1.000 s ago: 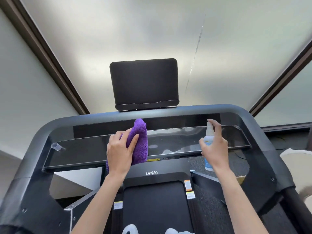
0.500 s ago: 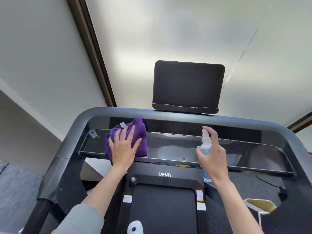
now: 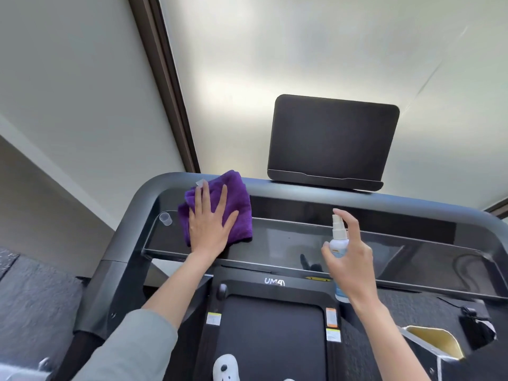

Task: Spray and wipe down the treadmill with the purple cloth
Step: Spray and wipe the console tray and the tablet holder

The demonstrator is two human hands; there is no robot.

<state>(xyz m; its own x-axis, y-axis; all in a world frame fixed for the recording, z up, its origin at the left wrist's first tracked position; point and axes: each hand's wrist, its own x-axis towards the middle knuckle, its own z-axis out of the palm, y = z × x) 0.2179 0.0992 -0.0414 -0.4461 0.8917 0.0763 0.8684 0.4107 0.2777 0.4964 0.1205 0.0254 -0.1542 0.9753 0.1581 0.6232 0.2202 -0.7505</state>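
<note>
The black treadmill console (image 3: 412, 213) spans the view, with a glossy clear shelf (image 3: 398, 257) across it. My left hand (image 3: 210, 226) lies flat, fingers spread, pressing the purple cloth (image 3: 236, 193) onto the shelf's left end and up against the frame. My right hand (image 3: 350, 259) holds a small white and blue spray bottle (image 3: 338, 235) upright above the middle of the shelf, index finger on the nozzle top. The belt (image 3: 269, 334) runs below between my arms.
A dark tablet holder (image 3: 332, 138) stands on the top bar, right of the cloth. A small clear cup (image 3: 165, 218) sits at the shelf's left corner, just left of the cloth. A frosted window and brown frame (image 3: 165, 86) are behind. An open box (image 3: 437, 342) is at lower right.
My left hand has slid the purple cloth leftward along the shelf toward its left end and spread flat on it. The view turned left. My right hand still holds the bottle upright.
</note>
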